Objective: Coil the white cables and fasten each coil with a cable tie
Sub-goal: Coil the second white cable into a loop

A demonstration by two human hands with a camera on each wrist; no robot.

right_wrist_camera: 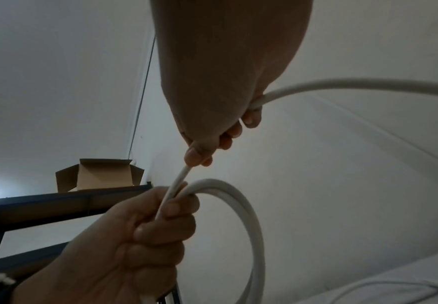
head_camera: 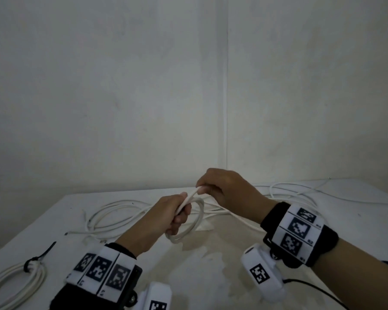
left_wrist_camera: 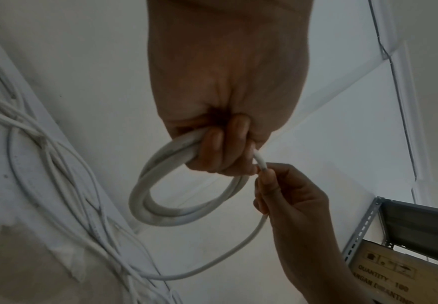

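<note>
So we've got the small coil of thick white cable [head_camera: 189, 217] gripped in our left hand [head_camera: 166, 217] above the desk [head_camera: 233, 253], right hand [head_camera: 224, 186] fingers pinching the free strand just up-right of it, ready for another loop.

Both hands are bare, the left hand [head_camera: 170, 214] and the right hand [head_camera: 224, 189]. Each wrist wears a black band [head_camera: 275, 222] wrapped in a white strip of square black-and-white markers [head_camera: 299, 230]. A white camera pod [head_camera: 263, 274], marker on its face, hangs below each band, trailing a thin black cord [head_camera: 318, 291].
</note>
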